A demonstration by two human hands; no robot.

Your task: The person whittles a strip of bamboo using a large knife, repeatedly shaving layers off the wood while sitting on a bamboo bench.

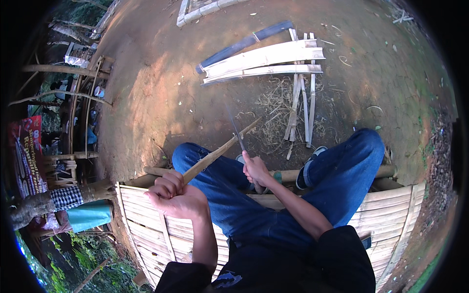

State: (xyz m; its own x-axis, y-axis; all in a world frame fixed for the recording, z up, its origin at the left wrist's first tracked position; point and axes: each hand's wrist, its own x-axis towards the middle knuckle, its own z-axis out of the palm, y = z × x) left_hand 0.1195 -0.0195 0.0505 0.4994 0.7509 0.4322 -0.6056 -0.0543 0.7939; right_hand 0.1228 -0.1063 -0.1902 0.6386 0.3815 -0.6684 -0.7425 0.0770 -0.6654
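My left hand [178, 196] is closed around the near end of a split bamboo strip [211, 159], which slants up and to the right above my thigh. A long-bladed knife [236, 128] is gripped in my right hand [255, 169], its thin blade pointing up and away. Near the strip's far end the blade crosses it; whether the edge is cutting in, I cannot tell. The knife's handle is mostly covered by my fingers.
I sit on a bamboo-slat bench [386, 215]. On the dirt ground ahead lie split bamboo halves [264, 57], a dark bamboo pole [244, 45], narrow strips [311, 110] and curled shavings [273, 105]. At left, a teal cloth [89, 215] hangs from a log beside a red banner [27, 156].
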